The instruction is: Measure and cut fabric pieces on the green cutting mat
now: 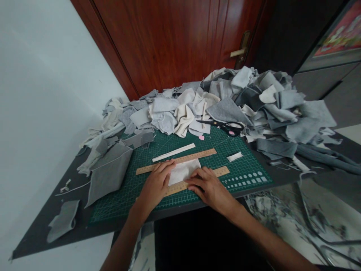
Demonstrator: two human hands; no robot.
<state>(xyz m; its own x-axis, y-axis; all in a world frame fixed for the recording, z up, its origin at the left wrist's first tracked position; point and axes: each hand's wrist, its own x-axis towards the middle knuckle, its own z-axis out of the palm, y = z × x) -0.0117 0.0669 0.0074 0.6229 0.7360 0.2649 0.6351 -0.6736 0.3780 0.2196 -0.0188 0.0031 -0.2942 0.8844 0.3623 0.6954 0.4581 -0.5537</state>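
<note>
A small piece of white fabric [184, 170] lies on the green cutting mat [113, 207], between two wooden rulers. The far ruler [208, 152] borders its upper edge and the near ruler [173, 189] its lower edge. My left hand [158, 180] rests flat at the fabric's left side, its fingertips reaching the far ruler. At the right, my right hand [207, 188] has bent, slightly separated fingers touching the fabric's edge and the near ruler. Behind the far ruler is a narrow folded white strip [173, 152]. A small white roll [234, 157] sits farther right.
Grey and white fabric scraps [166, 109] are heaped along the back and right of the table. Black scissors [225, 126] lie at the heap's front edge. Grey cloth [109, 169] overlaps the mat's left side. A wooden door [175, 41] stands behind.
</note>
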